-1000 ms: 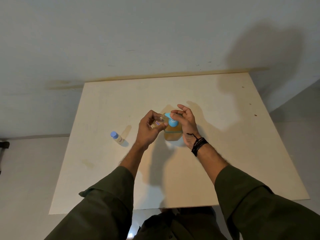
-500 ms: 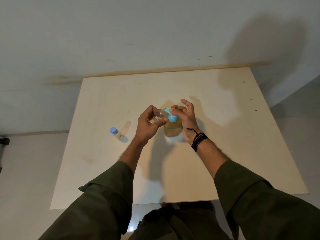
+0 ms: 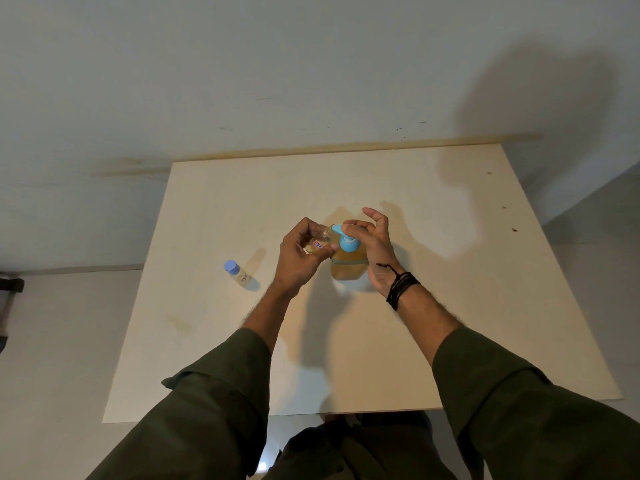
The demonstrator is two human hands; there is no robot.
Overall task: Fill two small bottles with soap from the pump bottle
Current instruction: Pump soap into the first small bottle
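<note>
Plastic, small and clear, a bottle with a blue cap (image 3: 236, 273) is standing alone on the pale wooden surface (image 3: 450, 306), well left of our hands. Our left hand (image 3: 300, 257) is gripping a second small clear bottle (image 3: 318, 243), tilting its mouth to the spout of the amber soap bottle with the blue pump (image 3: 347, 261). Our right hand (image 3: 375, 249) is resting its fingers on the pump head, the other fingers spread loosely, a black cord bracelet (image 3: 401, 289) sitting on that wrist.
</note>
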